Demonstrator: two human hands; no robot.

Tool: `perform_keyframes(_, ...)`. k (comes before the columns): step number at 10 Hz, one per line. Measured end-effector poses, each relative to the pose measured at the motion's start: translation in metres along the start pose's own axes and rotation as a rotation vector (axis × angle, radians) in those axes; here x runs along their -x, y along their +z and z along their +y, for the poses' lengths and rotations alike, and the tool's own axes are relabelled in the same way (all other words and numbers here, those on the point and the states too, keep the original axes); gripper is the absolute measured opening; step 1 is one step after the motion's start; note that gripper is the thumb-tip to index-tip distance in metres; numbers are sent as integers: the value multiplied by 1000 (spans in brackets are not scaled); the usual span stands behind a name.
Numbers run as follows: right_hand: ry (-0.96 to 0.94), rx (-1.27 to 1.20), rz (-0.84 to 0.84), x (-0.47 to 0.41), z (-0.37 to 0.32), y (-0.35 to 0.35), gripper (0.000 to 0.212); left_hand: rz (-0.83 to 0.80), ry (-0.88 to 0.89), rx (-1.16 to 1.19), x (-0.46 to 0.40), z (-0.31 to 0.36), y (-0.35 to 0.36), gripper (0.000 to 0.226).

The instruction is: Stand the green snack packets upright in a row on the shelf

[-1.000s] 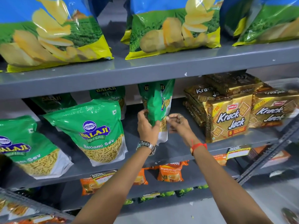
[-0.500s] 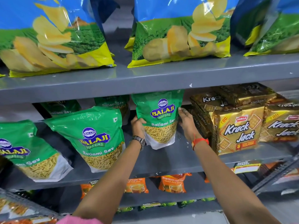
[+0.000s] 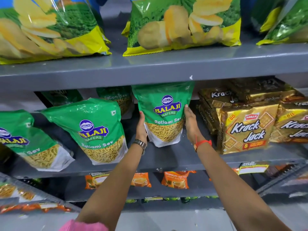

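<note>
On the middle shelf [image 3: 166, 157], the held snack packet [image 3: 164, 114] stands between the left hand [image 3: 141, 126] and right hand [image 3: 190, 125], two packets [image 3: 93, 130] to its left, biscuit packs [image 3: 246, 129] just right, more packets [image 3: 116, 99] behind.

- I am looking at a grey metal middle shelf [image 3: 166, 157], and three green snack packets are standing along its front: the left packet [image 3: 31, 144] and the middle packet [image 3: 95, 130] are leaning, while the right packet [image 3: 164, 114] is sitting upright.
- More green packets [image 3: 116, 99] are resting behind them.
- Gold biscuit packs [image 3: 246, 127] are sitting just beside the right packet.
- The upper shelf [image 3: 150, 67] is carrying chip bags [image 3: 181, 25].
- The lower shelf [image 3: 166, 192] is carrying orange tea packets [image 3: 175, 180].
</note>
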State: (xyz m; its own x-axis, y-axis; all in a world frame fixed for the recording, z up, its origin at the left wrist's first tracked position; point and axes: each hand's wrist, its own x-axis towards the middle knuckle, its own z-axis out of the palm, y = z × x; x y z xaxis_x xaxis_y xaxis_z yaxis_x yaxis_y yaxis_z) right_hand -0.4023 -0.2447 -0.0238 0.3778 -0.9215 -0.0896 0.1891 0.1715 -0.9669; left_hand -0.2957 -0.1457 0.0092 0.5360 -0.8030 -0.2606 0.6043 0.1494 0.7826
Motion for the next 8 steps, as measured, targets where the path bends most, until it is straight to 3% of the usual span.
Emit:
perform_keyframes(3,-80,-61,62,62,17,-10,40,100,-64,-242,55,-5,-12,58)
perform_keyframes(5,-83,11,178,91,11,-3,46,-18,-31,-294,66,-5,-28,51)
perform_keyframes(6,-119,88,227,107,2,3,46,-13,85,-419,73,-8,-34,58)
perform_keyframes(7,-295,323,270,131,7,9,58,-95,345,-600,102,-19,-39,93)
perform_keyframes(8,-428,517,309,158,8,18,66,-159,657,-946,117,-30,-55,92)
